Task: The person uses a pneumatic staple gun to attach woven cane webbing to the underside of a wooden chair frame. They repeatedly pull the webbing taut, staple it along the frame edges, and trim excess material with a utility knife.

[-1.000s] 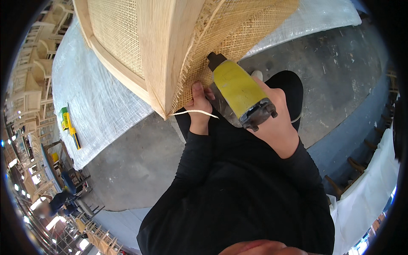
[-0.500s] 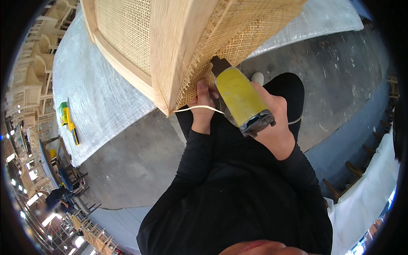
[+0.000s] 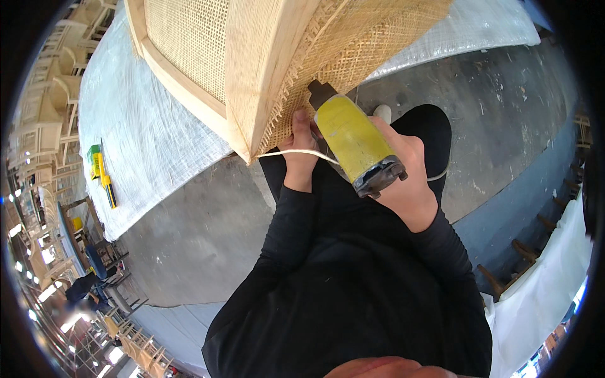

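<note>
"How do they handle?"

"I judge the yellow, black-ended, boxy tool [image 3: 354,135] heavy: take its underside, where the right hand [image 3: 409,169] clamps it, nose at the tan woven-cane sheet [image 3: 362,55]. That seems springy, frayable; support its edge (left hand [image 3: 302,148] there, grip unclear)."

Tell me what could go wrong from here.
The bare left hand is close to the black nose of the yellow handheld tool in the bare right hand, so a slip might catch a finger. The pale, thin strand runs toward the tool and could snag. The tan woven cane sheet has frayed edges that might unravel if pulled.
</note>
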`<state>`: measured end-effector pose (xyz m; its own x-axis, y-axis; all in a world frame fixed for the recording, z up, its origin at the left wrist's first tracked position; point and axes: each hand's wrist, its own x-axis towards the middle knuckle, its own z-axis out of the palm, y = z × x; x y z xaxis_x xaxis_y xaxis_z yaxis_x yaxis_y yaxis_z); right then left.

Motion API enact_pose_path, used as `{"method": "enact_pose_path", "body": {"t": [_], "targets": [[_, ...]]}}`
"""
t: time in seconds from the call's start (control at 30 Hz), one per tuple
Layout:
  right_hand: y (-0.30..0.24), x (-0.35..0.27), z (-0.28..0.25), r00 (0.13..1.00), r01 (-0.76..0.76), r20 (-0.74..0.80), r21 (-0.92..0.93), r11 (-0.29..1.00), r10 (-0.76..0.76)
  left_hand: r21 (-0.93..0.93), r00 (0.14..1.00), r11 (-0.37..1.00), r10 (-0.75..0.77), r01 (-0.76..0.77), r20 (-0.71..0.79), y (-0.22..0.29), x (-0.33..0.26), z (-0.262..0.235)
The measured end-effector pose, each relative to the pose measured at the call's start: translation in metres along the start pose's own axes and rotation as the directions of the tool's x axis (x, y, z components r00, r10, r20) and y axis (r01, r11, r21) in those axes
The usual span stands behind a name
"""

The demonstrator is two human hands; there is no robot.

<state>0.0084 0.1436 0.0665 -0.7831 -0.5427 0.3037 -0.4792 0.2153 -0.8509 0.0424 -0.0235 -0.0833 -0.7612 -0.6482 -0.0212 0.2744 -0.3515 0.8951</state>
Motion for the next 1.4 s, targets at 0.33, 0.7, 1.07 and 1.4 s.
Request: {"method": "enact_pose_path", "body": {"t": [0.33, 0.7, 1.07, 1.4], "targets": [[-0.007, 0.000, 0.002, 0.998, -0.057, 0.017, -0.015, 0.998, 0.057, -0.152, 0.993, 0.981, -0.116, 0.120, 0.033, -0.010, -0.001, -0.008], [-0.003, -0.001, 0.006, 1.000, -0.005, 0.015, 0.016, 1.000, 0.005, -0.212, 0.970, 0.950, -0.241, 0.231, -0.025, -0.007, 0.001, -0.010], [-0.007, -0.004, 0.012, 0.998, -0.053, 0.035, 0.006, 0.999, 0.053, -0.033, 0.974, 0.979, -0.202, 0.200, -0.101, -0.043, -0.008, -0.032], [0.009, -0.010, 0.007, 0.999, -0.051, 0.023, 0.145, 0.988, 0.049, -0.083, 0.968, 0.975, -0.215, 0.206, -0.128, 0.000, -0.002, -0.025]]}}
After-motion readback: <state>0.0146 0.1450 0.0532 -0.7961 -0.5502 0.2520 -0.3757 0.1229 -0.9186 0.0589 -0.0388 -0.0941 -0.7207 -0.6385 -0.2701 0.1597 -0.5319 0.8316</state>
